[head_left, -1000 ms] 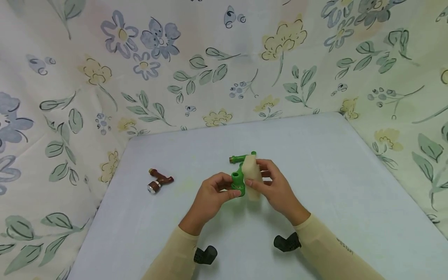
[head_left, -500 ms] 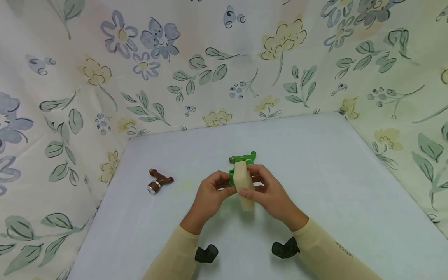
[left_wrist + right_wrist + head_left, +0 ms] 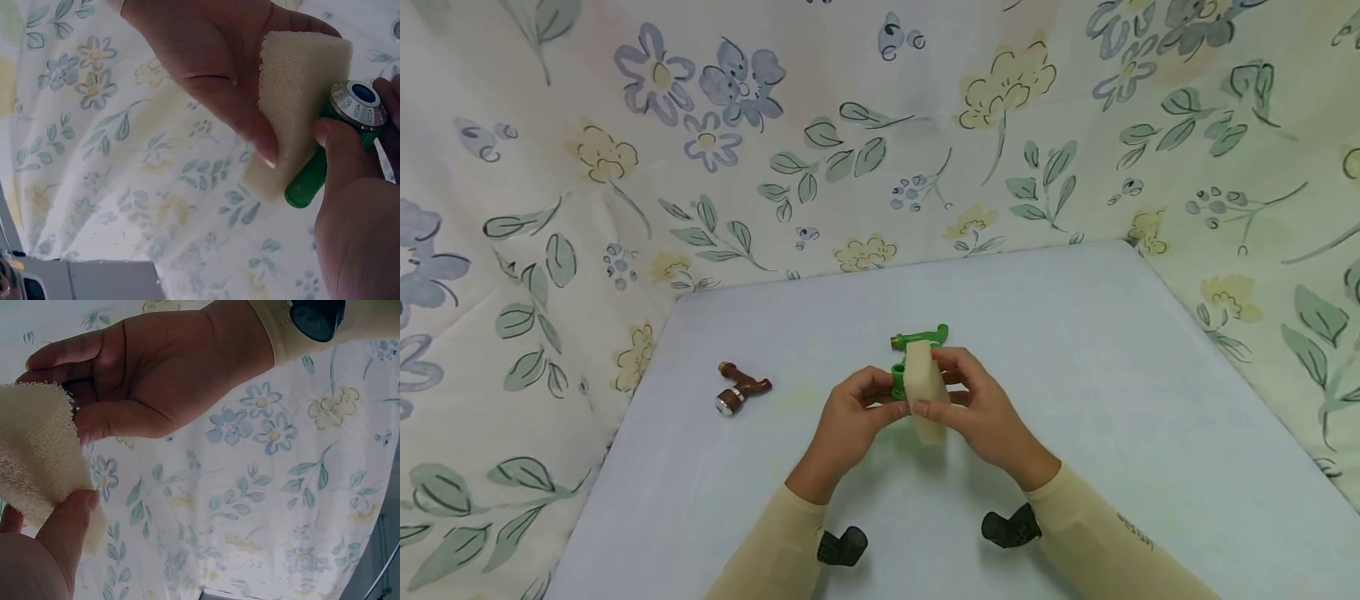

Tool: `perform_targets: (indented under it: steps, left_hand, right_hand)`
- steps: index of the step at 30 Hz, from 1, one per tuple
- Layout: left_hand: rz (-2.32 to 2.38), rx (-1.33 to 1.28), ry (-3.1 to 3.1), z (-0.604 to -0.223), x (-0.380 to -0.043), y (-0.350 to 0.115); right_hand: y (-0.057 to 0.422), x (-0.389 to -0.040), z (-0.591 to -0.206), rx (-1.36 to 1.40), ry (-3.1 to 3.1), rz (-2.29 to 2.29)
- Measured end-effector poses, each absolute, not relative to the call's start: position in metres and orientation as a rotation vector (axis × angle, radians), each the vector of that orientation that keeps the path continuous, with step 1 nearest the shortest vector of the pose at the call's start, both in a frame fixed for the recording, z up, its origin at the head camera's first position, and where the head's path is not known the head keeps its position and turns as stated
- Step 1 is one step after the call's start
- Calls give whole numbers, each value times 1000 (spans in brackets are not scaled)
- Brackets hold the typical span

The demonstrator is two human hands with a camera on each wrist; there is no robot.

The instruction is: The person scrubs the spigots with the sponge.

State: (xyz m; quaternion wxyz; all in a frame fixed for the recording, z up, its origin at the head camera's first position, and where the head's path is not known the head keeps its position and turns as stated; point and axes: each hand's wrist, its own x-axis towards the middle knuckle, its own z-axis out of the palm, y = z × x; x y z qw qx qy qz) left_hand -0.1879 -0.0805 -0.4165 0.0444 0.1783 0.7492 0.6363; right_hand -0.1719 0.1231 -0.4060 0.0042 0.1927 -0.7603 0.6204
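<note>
In the head view my left hand point(image 3: 859, 418) grips a green tap point(image 3: 898, 379) over the middle of the table. The left wrist view shows the tap's silver collar with a blue centre, and my left thumb point(image 3: 334, 140) along its green body point(image 3: 309, 181). My right hand point(image 3: 981, 408) pinches a cream sponge point(image 3: 927, 387) upright between thumb and fingers. One face of the sponge lies right against the tap and hides much of it in the head view. In the right wrist view the porous sponge point(image 3: 37, 437) fills the left side, my right thumb point(image 3: 69, 515) across it.
A second green tap point(image 3: 917, 337) lies on the table point(image 3: 1060, 333) just behind the hands. To the left lies a brown tap point(image 3: 743, 387) with a brass end. Floral cloth point(image 3: 820, 142) hangs round the table. Black wrist cameras point(image 3: 842, 546) jut from both sleeves.
The sponge has moved left onto the green tap, covering more of it, then shifted slightly up and right in the last half second. The left hand keeps its grip with little movement.
</note>
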Motion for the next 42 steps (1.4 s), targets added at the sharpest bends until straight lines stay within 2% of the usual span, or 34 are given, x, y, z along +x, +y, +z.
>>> perform_targets:
  steps: [13, 23, 42]
  left_hand:
    - [1960, 604, 2202, -413, -185, -81]
    - [1971, 620, 2179, -414, -185, -79]
    - [1988, 522, 2324, -414, -193, -84]
  right_hand:
    - [134, -185, -417, 452, -2429, 1852]
    - [132, -182, -418, 335, -2428, 1899]
    - [124, -169, -403, 687, -2321, 2043]
